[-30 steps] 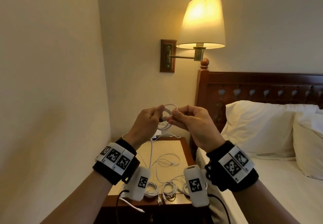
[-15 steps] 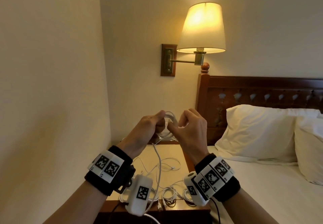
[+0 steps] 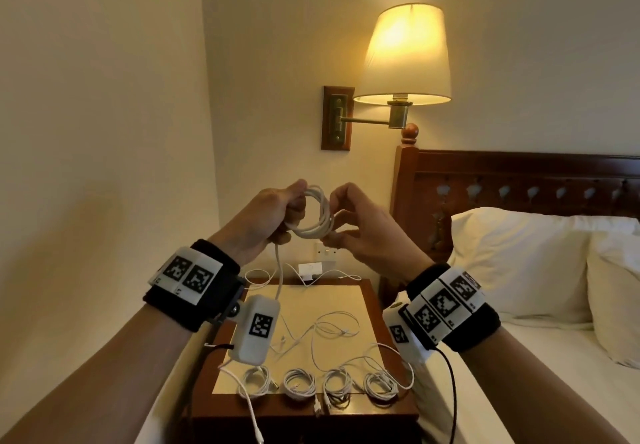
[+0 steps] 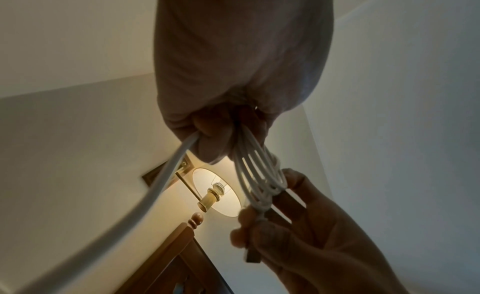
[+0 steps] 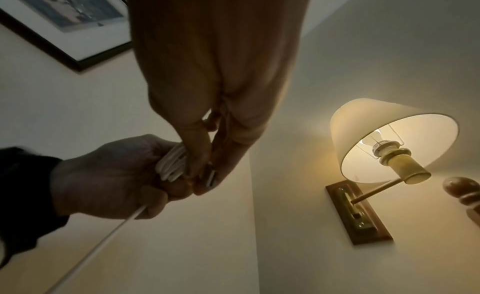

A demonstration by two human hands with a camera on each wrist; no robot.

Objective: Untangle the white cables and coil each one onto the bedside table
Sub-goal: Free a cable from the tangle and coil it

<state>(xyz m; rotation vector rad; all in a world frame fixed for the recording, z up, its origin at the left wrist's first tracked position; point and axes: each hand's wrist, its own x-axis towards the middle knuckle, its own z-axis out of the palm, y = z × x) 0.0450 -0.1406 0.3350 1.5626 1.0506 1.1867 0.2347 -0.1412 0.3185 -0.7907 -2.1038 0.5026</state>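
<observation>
Both hands are raised above the bedside table (image 3: 367,402). My left hand (image 3: 270,217) grips one side of a white cable coil (image 3: 317,217), whose loops (image 4: 259,175) fan out from its fist. The cable's free tail (image 3: 278,270) hangs from that fist toward the table. My right hand (image 3: 360,225) pinches the coil's other side, by a USB plug (image 5: 210,178) between thumb and fingers. Several finished white coils (image 3: 299,383) lie in a row along the table's front edge. A loose, looping white cable (image 3: 332,329) sprawls across the table's middle.
A lit wall lamp (image 3: 405,56) hangs on a brass arm above the table. A dark wooden headboard (image 3: 519,180) and a bed with white pillows (image 3: 519,256) stand right. A white charger (image 3: 310,268) sits at the table's back edge. A wall closes the left side.
The view has tilted down, showing more of the table and its row of coils. The coil between my hands has widened into a clear ring; the right hand has shifted to its right side.
</observation>
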